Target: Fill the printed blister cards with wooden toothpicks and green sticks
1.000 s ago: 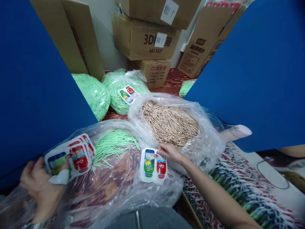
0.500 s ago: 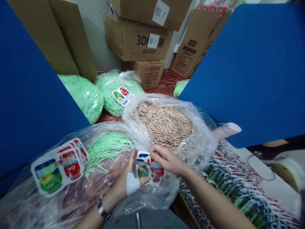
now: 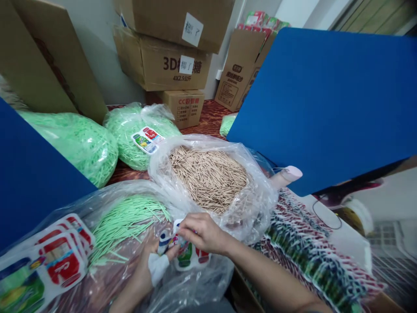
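My left hand [image 3: 148,261], with a white wrap around the base of its thumb, is closed on the blue-and-white end of a printed packet [image 3: 163,241]. My right hand [image 3: 203,233] pinches at the top of the printed packaging, close to the left fingertips; its fingers partly cover what they grip. Beneath it shows a printed packet face [image 3: 185,258] with green and red bottle pictures. Whether these are one packet or two, I cannot tell. Thin green sticks [image 3: 128,221] lie to the left on clear plastic, beside a fanned stack of printed packets [image 3: 60,256].
Ahead, an open plastic bag holds tan sticks [image 3: 211,178]. Tied bags of green sticks [image 3: 140,152] stand behind, one with a packet on top. Cardboard boxes [image 3: 169,61] are stacked at the back. Blue panels [image 3: 319,100] flank the workspace. Rows of packed packets [image 3: 306,252] stand at right.
The view has turned right, so things sit further left. My hands have come closer together, and the packet's blue end now shows tilted between the left thumb and fingers.
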Tool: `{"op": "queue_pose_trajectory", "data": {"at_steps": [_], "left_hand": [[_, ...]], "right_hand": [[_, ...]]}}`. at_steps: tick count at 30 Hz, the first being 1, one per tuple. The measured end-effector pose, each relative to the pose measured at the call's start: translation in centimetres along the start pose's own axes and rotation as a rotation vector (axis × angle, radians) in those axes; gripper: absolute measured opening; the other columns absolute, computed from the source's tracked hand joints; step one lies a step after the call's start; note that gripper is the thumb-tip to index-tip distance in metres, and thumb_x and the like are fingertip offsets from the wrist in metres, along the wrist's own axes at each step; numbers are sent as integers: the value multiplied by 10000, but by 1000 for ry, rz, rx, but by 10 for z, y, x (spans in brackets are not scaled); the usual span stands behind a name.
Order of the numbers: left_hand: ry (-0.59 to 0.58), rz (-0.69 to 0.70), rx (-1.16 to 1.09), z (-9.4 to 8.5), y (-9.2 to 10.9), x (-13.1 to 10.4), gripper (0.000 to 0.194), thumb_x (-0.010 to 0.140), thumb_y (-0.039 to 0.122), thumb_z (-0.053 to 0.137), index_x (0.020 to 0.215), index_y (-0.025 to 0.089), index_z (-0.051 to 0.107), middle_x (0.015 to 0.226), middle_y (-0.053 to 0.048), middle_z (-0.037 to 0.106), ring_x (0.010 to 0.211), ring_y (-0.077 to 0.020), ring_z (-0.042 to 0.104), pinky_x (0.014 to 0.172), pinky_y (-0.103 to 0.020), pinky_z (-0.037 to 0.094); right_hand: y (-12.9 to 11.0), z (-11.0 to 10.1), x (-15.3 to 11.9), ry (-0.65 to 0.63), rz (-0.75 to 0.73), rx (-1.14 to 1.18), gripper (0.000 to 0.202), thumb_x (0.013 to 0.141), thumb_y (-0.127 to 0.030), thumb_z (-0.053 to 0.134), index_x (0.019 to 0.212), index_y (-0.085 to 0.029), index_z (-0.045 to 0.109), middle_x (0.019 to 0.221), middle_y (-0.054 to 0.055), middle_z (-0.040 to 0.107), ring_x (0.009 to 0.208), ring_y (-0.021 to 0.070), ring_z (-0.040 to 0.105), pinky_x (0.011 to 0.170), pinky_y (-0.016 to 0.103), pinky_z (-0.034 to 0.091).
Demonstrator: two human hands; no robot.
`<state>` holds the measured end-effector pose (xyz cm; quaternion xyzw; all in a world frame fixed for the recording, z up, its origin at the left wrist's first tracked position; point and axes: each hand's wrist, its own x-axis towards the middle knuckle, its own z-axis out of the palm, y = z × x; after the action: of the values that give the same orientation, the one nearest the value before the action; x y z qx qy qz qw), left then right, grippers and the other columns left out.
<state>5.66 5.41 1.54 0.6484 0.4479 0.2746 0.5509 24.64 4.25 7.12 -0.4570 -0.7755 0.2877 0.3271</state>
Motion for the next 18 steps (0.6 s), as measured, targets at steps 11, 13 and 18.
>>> {"op": "queue_pose_trajectory", "data": {"at_steps": [11,13,18], "left_hand": [[25,-195,-143,1,-6,-1,311,669,440,690,757,142,702,764,-95,744,727,-266,676,648,-327,555],[13,-146,-101,3,-2,1,282,698,419,677,705,138,688,717,-76,723,681,-240,652,634,-309,536],[-25,-27,-88,1,5,5,233,679,339,722,565,161,624,568,4,623,604,-177,579,615,-261,500]], "right_hand": [[53,-50,4,-64,287,26,236,893,-353,529,1041,-183,600,957,46,664,813,139,606,693,246,458],[37,-30,8,-139,175,-1,283,816,-427,635,951,-179,621,893,35,659,779,143,603,674,236,443],[9,10,17,-100,-81,-204,390,907,-429,495,610,-179,535,592,13,552,608,140,535,595,248,390]]}}
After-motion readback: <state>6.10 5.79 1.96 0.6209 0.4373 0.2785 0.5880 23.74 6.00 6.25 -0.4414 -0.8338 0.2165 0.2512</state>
